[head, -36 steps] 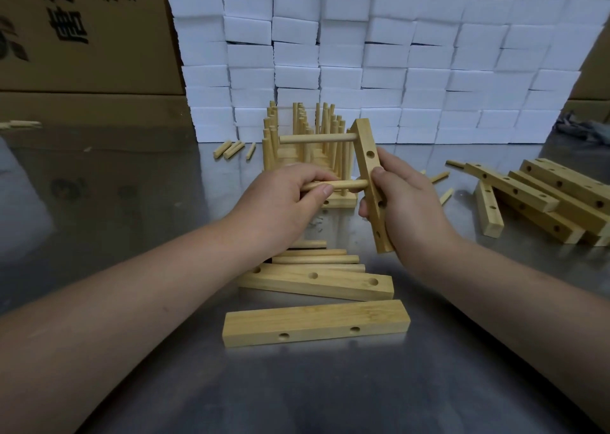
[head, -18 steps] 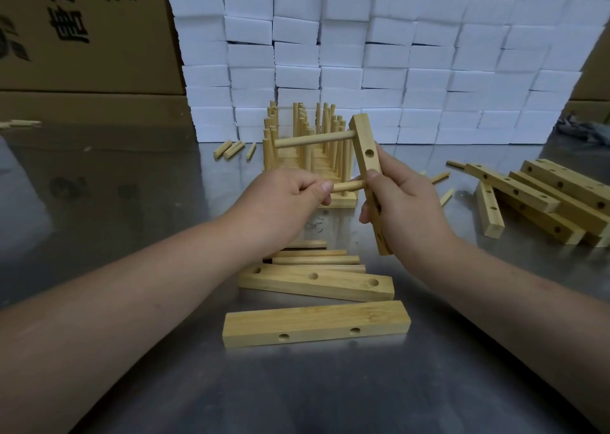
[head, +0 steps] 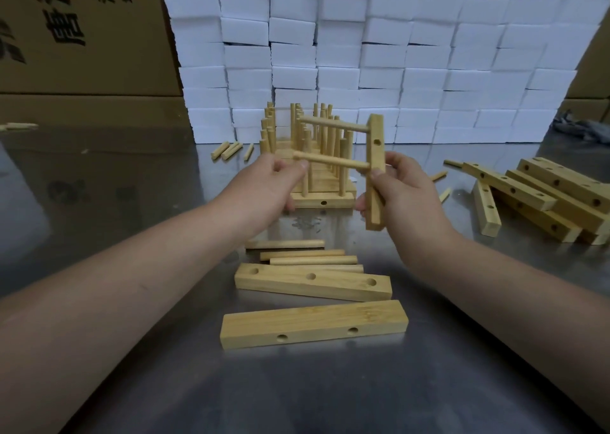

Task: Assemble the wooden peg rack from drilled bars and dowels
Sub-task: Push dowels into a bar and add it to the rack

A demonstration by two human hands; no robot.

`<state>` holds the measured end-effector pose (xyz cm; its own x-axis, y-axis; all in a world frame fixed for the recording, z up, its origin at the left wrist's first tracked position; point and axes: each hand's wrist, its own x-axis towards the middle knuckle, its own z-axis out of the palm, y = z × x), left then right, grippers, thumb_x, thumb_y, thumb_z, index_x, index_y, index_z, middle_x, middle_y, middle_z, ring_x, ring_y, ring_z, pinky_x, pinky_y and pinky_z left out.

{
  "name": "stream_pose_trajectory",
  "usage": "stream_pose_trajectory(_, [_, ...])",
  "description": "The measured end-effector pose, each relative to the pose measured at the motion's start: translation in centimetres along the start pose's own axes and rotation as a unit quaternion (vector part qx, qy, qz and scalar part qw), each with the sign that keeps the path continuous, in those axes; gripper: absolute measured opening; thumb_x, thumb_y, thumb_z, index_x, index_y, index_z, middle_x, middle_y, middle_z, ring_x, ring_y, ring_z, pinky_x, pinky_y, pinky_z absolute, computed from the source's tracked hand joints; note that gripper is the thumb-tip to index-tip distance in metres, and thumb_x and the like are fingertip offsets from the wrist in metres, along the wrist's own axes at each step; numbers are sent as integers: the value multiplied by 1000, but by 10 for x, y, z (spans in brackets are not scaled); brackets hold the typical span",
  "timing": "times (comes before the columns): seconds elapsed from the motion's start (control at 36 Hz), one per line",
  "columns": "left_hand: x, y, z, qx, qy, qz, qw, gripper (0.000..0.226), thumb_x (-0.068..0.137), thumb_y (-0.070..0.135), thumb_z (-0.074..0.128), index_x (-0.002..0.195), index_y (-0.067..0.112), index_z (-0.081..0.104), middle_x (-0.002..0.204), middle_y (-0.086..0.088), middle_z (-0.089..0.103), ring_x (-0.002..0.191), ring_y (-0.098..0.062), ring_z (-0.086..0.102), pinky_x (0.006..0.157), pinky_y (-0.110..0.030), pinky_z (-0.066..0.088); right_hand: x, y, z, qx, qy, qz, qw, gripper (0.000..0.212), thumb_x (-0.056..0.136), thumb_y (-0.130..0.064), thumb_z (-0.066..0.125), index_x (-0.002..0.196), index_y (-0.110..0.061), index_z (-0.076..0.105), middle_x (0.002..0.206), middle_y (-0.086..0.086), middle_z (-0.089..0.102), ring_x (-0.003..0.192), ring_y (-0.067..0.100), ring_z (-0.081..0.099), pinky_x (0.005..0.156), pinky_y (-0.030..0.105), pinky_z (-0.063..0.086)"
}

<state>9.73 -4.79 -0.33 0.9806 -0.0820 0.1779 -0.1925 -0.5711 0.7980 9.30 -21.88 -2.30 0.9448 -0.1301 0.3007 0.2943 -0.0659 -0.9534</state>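
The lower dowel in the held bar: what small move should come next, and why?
Probably a short push of the lower dowel rightward into the bar. The left hand pinches its free end, the right hand grips the bar upright, and the upper dowel already stands out of it. How deep the lower one sits cannot be seen.

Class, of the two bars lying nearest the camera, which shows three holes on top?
The farther bar, beside the loose dowels: three holes face up. The nearer bar has a plain top and two side holes.

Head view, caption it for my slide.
Right hand holds a drilled bar upright; left hand grips its lower dowel.
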Motion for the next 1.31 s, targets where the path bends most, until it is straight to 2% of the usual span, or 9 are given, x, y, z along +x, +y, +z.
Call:
stream_pose_trajectory(0.14, [-2, 2, -1, 248, -140, -9, 958, 22, 83, 43, 57, 89, 27, 70, 91, 5, 68, 83, -9, 59, 72, -27, 50, 9, 3, -7, 33, 60, 25, 997, 30, 100, -20, 39, 127, -17, 50, 53, -9, 64, 53, 5, 61, 53, 20, 51])
stream_pose_trajectory(0.25, [-5, 5, -3, 298, -198, 4, 934, 12, 84, 42, 62, 86, 33, 69, 85, 16, 65, 78, -2, 57, 58, -18, 42, 7, 3, -3, 59, 62, 27, 996, 28, 100, -19, 38, 123, -21, 54, 55, -13, 65, 53, 5, 61, 55, 20, 50])
stream_pose_trajectory(0.47, [-5, 1, 0, 271, -210, 47, 938, 10, 89, 32, 59, 80, 34, 64, 83, 16, 62, 77, -1, 56, 59, -14, 39, 4, 2, -1, 58, 50, 15, 997, 35, 99, -17, 38, 132, -21, 50, 57, -14, 65, 56, 4, 61, 58, 17, 52])
stream_pose_trajectory(0.64, [-8, 3, 11, 162, -120, 99, 974, 11, 90, 32, 55, 80, 34, 56, 78, 12, 61, 67, -4, 57, 54, -18, 43, 1, -2, 1, 58, 53, 7, 997, 27, 99, -16, 38, 97, -36, 56, 70, -7, 63, 55, 3, 61, 55, 14, 51])
stream_pose_trajectory(0.69, [-9, 6, 14, 76, -88, 105, 988, 13, 91, 28, 55, 78, 33, 56, 75, 13, 65, 65, -1, 60, 64, -23, 51, -1, -3, 2, 57, 51, 4, 997, 26, 99, -16, 38, 106, -34, 57, 76, -5, 63, 55, 3, 61, 52, 14, 49])
stream_pose_trajectory(0.78, [-13, 9, 16, 58, -52, 143, 987, 18, 90, 28, 56, 73, 34, 57, 69, 12, 62, 53, 7, 49, 51, -10, 40, -2, -3, 3, 49, 40, 1, 998, 31, 99, -16, 37, 123, -23, 57, 93, 2, 61, 56, 3, 60, 49, 14, 47])
stream_pose_trajectory(0.97, [-15, 12, 18, 54, -45, 184, 980, 32, 86, 17, 61, 71, 45, 56, 64, 41, 51, 59, 11, 47, 51, -4, 35, -5, -5, 5, 39, 29, -24, 999, 35, 99, -13, 37, 92, -33, 64, 70, -8, 54, 63, 10, 56, 62, 27, 48])
stream_pose_trajectory(1.14, [-18, 13, 16, 37, -74, 191, 978, 44, 87, 11, 60, 80, 55, 57, 77, 42, 53, 73, 15, 49, 61, 0, 37, -3, -5, 4, 56, 41, -7, 998, 31, 98, -13, 36, 115, -25, 60, 71, 1, 62, 60, 6, 61, 59, 15, 52])
stream_pose_trajectory(1.31, [-16, 9, 18, 33, -50, 209, 976, 29, 85, 11, 63, 101, 36, 66, 77, 25, 59, 76, 7, 53, 70, -6, 42, -3, -7, 5, 55, 52, -16, 997, 38, 97, -12, 36, 83, -36, 61, 76, -2, 62, 65, 9, 60, 74, 33, 51])
